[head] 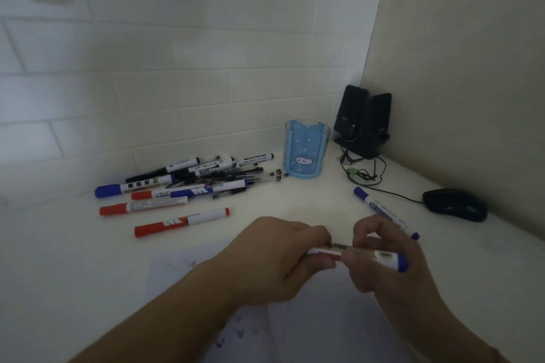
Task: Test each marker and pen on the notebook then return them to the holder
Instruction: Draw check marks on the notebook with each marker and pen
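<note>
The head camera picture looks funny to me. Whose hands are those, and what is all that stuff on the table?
The camera sits on a person's head and looks down, so you see their own two hands. The left hand and right hand both have a grip on one blue-ended white marker, above a white notebook page with small ink marks. On the white table lie a pile of red, blue and black markers and pens, another blue-capped marker, an empty light blue plastic pen holder, two black speakers and a black computer mouse.
</note>
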`<state>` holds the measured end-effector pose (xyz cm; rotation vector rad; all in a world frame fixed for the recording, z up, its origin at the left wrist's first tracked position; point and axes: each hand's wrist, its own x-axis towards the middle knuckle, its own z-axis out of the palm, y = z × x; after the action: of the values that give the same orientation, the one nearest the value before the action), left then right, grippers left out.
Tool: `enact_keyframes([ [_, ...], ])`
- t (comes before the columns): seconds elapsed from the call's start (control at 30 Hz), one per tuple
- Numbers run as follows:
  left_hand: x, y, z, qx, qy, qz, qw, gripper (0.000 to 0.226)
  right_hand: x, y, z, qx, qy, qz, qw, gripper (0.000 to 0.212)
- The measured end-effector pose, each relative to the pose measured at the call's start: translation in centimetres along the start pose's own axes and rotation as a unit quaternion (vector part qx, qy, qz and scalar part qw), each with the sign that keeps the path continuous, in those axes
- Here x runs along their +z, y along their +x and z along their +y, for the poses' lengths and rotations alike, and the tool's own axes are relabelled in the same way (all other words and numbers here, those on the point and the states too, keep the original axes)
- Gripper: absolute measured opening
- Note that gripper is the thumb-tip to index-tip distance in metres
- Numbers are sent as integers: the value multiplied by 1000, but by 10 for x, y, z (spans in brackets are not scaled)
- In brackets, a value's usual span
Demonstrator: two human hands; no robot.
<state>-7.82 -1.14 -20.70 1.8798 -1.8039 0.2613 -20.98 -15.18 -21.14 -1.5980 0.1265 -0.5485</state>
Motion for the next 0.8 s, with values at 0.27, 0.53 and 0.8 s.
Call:
enact_keyframes([
  [0.27, 2, 3, -4, -37, -115, -26, 992, 28, 0, 0, 2, -60, -84, 34, 994, 46],
  [0.53, -8, -8, -11, -144, -130, -55, 979, 40, -10, -1, -12, -72, -31, -16, 997, 36],
  [0.8, 11, -15, -42, -255, 35, -6, 966, 23, -11, 8, -6, 166, 90, -58, 980, 51],
])
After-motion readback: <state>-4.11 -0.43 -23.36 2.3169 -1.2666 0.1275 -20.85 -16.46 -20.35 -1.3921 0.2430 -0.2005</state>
